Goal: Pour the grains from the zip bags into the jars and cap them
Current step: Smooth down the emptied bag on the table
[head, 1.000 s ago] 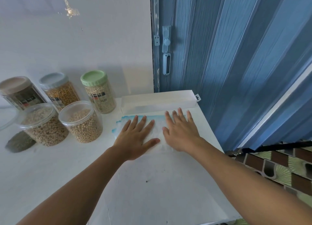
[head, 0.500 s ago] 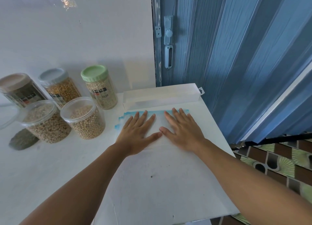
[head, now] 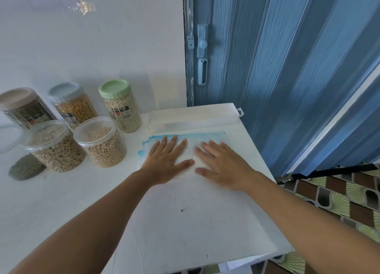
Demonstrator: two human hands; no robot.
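Both hands lie flat, fingers straight, on a stack of empty zip bags [head: 186, 139] with blue edges on the white table [head: 185, 222]: left hand [head: 166, 160] beside right hand [head: 223, 167], thumbs nearly meeting. Just beyond the bags lies a long white box [head: 193, 117]. At the far left stand five grain jars: a green-lidded jar [head: 121, 107], a grey-lidded jar [head: 72, 100], a brown-lidded jar [head: 22, 107] and two clear-lidded jars [head: 100, 142] in front.

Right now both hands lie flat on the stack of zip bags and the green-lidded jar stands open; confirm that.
Not quite. The head view shows the green-lidded jar capped. The rest holds: the left hand and right hand lie flat on the zip bags.
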